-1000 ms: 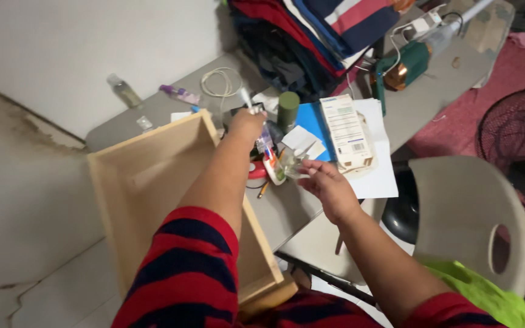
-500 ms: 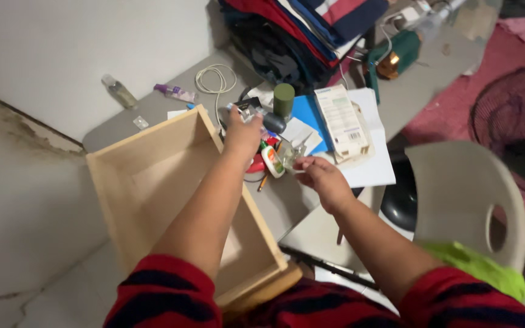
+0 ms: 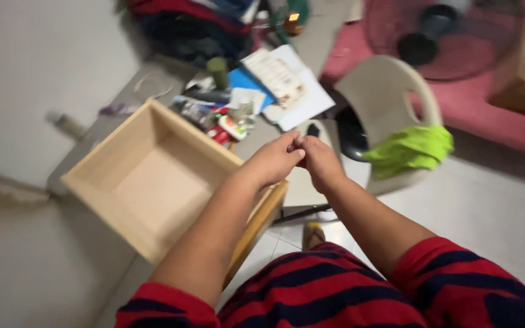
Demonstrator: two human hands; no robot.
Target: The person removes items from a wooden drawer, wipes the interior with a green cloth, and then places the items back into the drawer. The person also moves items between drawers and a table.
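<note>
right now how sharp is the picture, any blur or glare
Head view: motion blur smears the desk clutter, the fan and the white wall; both hands and the wooden drawer are soft but readable; lighting is dim and even, with no glare; what the hands pinch is too blurred to identify.

Both hands meet over the front corner of the wooden drawer, left hand and right hand pinching a small dark-red object between their fingertips. It's mostly hidden; its kind can't be told. The drawer sits open-topped, pale and bare inside.
</note>
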